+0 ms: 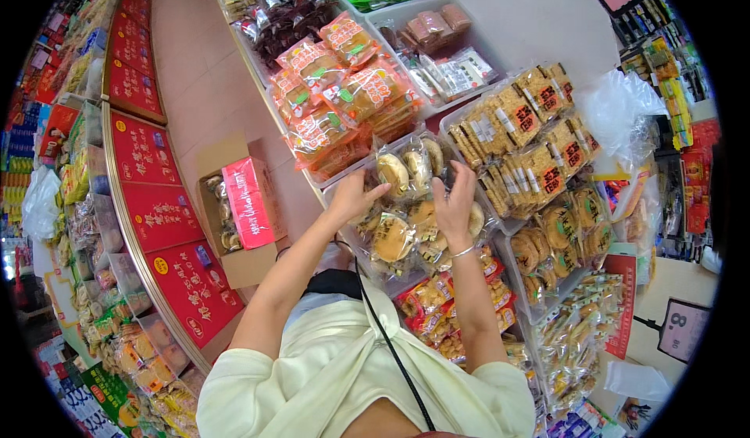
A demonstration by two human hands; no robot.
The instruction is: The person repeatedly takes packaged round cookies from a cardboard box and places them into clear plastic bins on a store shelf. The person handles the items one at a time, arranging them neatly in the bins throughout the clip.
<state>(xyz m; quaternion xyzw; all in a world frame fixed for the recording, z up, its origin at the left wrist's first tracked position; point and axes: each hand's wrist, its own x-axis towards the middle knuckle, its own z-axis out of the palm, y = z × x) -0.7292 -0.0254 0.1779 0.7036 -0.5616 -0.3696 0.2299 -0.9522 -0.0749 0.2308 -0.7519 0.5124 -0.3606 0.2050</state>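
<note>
A clear bag of round flat pastries (408, 168) sits in the far part of a plastic bin (328, 191), between my two hands. My left hand (356, 197) grips its left side, the thumb pointing inward and the fingertips partly hidden by the wrapping. On its right side is my right hand (456, 204), fingers curled around the edge and thumb raised. Nearer my body in the same bin lie more bagged round pastries (392, 238), browned on top. How firmly each hand presses on the bag is hard to see.
Orange-printed bags of bread (345, 92) fill the bin beyond. Packed crisp squares (527, 139) stand to the right, red-edged snack bags (433, 297) nearer me. An open cardboard box (252, 262) with bagged pastries and a pink sheet rests on the floor at left, beside red-fronted shelving (149, 163).
</note>
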